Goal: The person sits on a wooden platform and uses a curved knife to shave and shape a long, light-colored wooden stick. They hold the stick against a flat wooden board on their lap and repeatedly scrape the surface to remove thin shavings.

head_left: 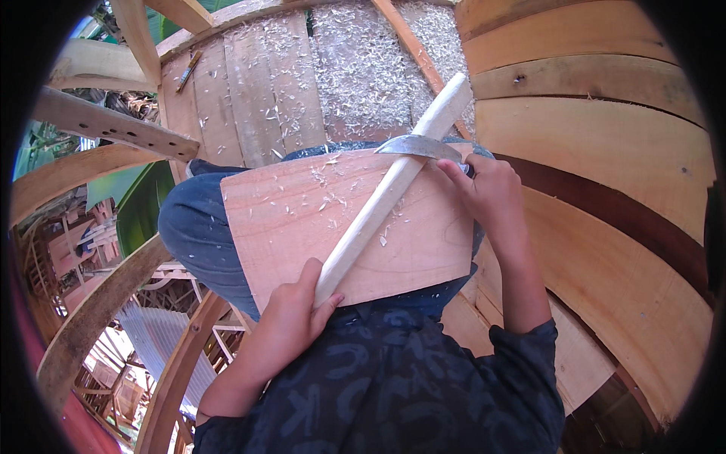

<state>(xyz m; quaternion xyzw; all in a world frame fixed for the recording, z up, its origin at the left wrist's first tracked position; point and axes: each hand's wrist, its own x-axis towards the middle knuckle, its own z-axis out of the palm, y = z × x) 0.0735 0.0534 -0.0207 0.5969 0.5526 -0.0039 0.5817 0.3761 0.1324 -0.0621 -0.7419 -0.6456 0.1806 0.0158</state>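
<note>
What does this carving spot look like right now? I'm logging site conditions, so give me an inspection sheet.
Surface: flat wooden board across the person's lap, dusted with shavings.
Job's things: pale wooden stick lying diagonally on the board; curved metal blade laid across it.
Clutter: wood shavings thick on the planks ahead.
Hands: left hand grips the stick's lower end; right hand holds the blade.
Cables: nothing seen.
Surroundings: curved wooden planks to the right, open timber ribs to the left.

I judge this an open-air boatbuilding workshop: curved hull planks (605, 174), wood shavings (363, 68) beside them, timber ribs (98, 303).
</note>
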